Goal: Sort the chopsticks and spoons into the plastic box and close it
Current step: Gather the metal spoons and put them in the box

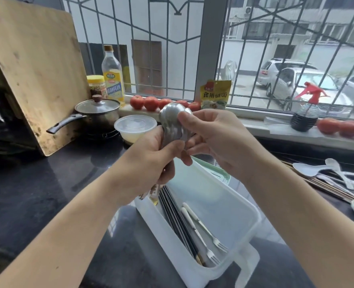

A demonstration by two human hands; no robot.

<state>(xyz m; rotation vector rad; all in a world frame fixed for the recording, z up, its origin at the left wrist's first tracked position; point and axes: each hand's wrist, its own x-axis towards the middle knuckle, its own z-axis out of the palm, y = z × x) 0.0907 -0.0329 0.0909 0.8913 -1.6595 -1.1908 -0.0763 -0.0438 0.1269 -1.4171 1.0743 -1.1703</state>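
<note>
Hands meet above the open plastic box [240,206]: the left hand [149,161] wraps its fingers tight round a stack of metal spoons [173,119], the right hand [213,140] pinches the top bowl, dark chopsticks [176,219] lie inside, and a yellow packet [215,94] reads 食用碱面.

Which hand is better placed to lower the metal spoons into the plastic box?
Left. The left hand grips the metal spoons by their handles above the plastic box; the right hand only pinches the bowls.
</note>
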